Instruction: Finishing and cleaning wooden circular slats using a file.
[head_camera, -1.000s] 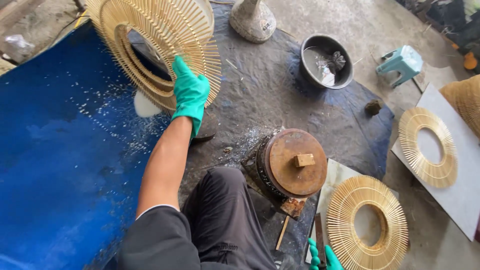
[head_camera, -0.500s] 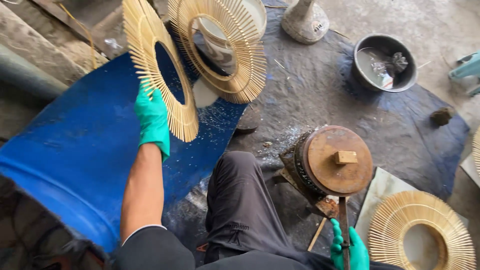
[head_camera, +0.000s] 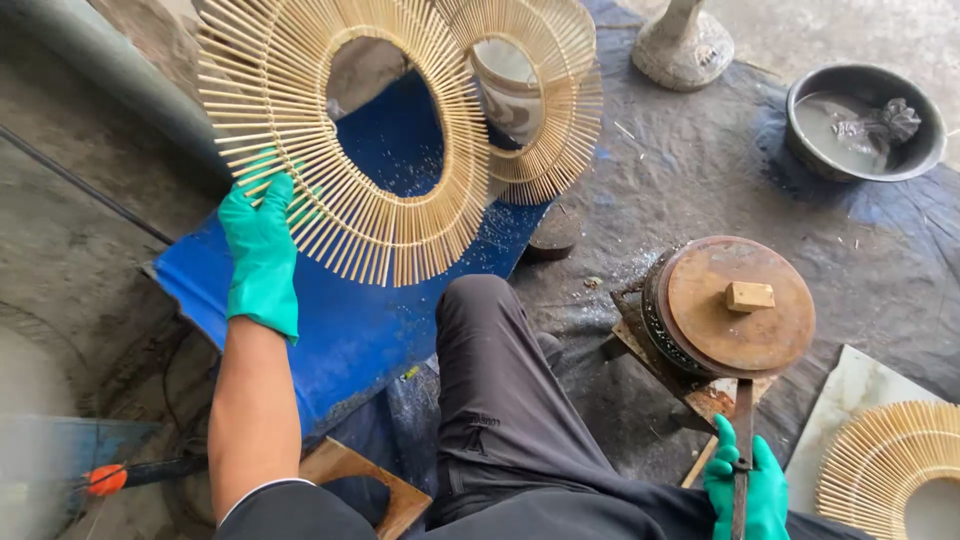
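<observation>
- The round sunburst frame of pale bamboo sticks with an open centre (head_camera: 345, 135) is held up off the ground, tilted, above the blue plastic sheet (head_camera: 350, 320).
- The left hand (head_camera: 262, 250), in a green rubber glove, is closed on the frame's lower left edge, fingers wrapped around the stick ends.
- Just behind it a second sunburst frame of the same sticks (head_camera: 540, 95) leans with its lower edge on the blue sheet; through its centre a pale pot shows.
- The right hand (head_camera: 745, 490), also green-gloved, is closed around a dark flat metal bar (head_camera: 742, 450) at the bottom edge of the view.
- That bar runs up to the rusty round metal drum with a small wooden block on its lid (head_camera: 730, 305), which stands on dark grey sheeting (head_camera: 700, 160).
- The person's knee in dark trousers (head_camera: 490, 400) lies between the two hands.
- Further off: a dark bowl of grey water (head_camera: 865, 125), and a third stick frame (head_camera: 890, 465) on a pale board at the lower right.
</observation>
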